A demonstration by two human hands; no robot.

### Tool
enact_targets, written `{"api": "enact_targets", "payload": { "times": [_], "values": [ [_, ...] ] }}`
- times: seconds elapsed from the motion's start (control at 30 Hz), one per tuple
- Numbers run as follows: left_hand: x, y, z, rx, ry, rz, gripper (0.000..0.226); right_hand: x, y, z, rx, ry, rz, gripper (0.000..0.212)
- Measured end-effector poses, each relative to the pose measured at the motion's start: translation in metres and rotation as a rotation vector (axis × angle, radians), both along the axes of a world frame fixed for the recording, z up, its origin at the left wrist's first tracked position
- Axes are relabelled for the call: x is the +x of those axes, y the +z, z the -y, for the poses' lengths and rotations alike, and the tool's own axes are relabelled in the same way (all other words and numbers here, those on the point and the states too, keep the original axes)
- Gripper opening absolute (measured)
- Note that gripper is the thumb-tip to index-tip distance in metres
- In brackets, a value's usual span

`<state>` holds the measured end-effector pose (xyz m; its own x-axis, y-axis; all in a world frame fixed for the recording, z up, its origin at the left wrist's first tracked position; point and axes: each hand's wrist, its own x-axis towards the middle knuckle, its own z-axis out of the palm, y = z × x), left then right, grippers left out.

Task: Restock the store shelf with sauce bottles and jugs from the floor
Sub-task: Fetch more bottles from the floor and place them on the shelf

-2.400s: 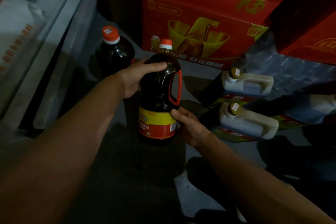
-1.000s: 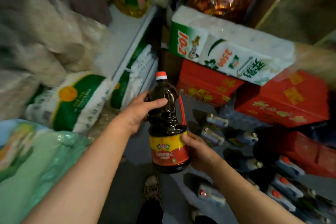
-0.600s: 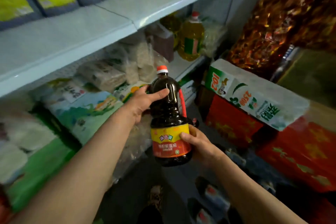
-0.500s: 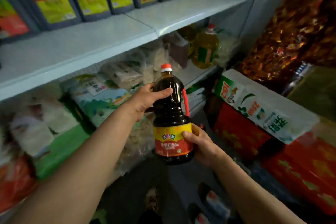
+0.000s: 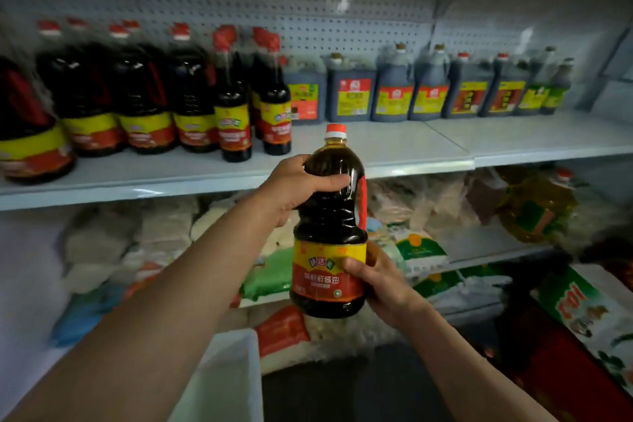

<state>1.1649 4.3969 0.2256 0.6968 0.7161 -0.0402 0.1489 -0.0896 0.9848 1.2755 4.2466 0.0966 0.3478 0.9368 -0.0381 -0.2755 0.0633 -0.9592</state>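
Note:
I hold a dark sauce bottle (image 5: 329,216) upright in front of me, with a red cap, a red handle and a yellow-and-red label. My left hand (image 5: 294,187) grips its shoulder from the left. My right hand (image 5: 375,279) grips the lower part at the label from the right. The bottle hangs below the front edge of the grey shelf (image 5: 394,147). On that shelf stand matching dark bottles (image 5: 147,93) at the left and a row of dark square jugs (image 5: 394,93) along the back.
Bare shelf surface lies in front of the jugs, right of two slim bottles (image 5: 253,103). Bags of rice and grain (image 5: 418,247) fill the lower shelves. A yellow oil jug (image 5: 534,209) sits at the right. Red cartons (image 5: 561,363) stand on the floor.
The view has swung up from the floor to the sauce shelf. Both hands have lifted the bottle from the floor to just below shelf height, keeping the same grips.

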Motion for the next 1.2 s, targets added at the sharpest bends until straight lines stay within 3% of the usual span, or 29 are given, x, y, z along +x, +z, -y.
{"api": "enact_targets", "payload": {
  "times": [0.1, 0.23, 0.33, 0.5, 0.77, 0.9, 1.2],
  "values": [
    [-0.063, 0.014, -0.047, 0.035, 0.051, 0.009, 0.034, -0.048, 0.014, -0.059, 0.023, 0.067, 0.051, 0.076],
    [-0.142, 0.026, -0.110, 0.060, 0.156, 0.029, 0.033, -0.109, 0.031, -0.138, 0.029, 0.131, 0.072, 0.088],
    [-0.185, 0.035, -0.155, 0.064, 0.218, 0.055, 0.043, -0.145, 0.039, -0.195, 0.057, 0.147, 0.098, 0.067],
    [-0.229, 0.056, -0.220, 0.135, 0.234, 0.096, 0.050, -0.180, 0.056, -0.273, 0.073, 0.158, 0.144, 0.058],
    [-0.267, 0.070, -0.294, 0.264, 0.211, 0.224, 0.066, -0.199, 0.090, -0.363, 0.113, 0.138, 0.350, 0.070],
    [-0.269, 0.064, -0.322, 0.342, 0.190, 0.202, 0.075, -0.196, 0.090, -0.393, 0.069, 0.110, 0.421, 0.082],
    [-0.257, 0.039, -0.371, 0.361, 0.137, 0.133, 0.092, -0.192, 0.061, -0.433, 0.044, 0.043, 0.475, 0.074]
  ]
}}
